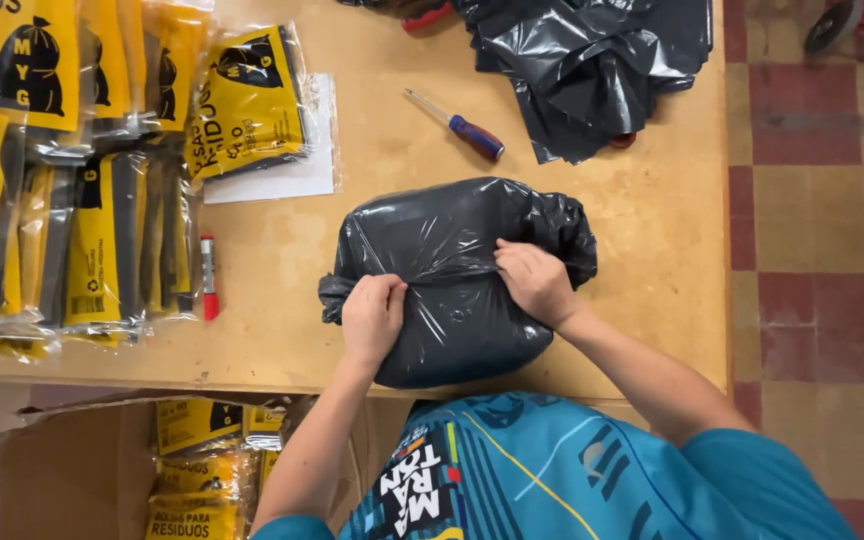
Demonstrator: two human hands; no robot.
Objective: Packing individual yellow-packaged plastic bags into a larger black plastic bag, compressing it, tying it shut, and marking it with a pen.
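Right now one bulging black plastic bundle (452, 275) lies near the front edge of the wooden table (652, 220), with one screwdriver (457, 125), one red marker (208, 278) and a loose heap of black bags (592, 60) behind or beside it. Yellow packets (52, 170) are stacked at the left, too overlapped to count. The left hand (372, 318) is curled tight, pinching a fold of plastic; the right hand (534, 282) presses down, fingers bent together into the bundle's top.
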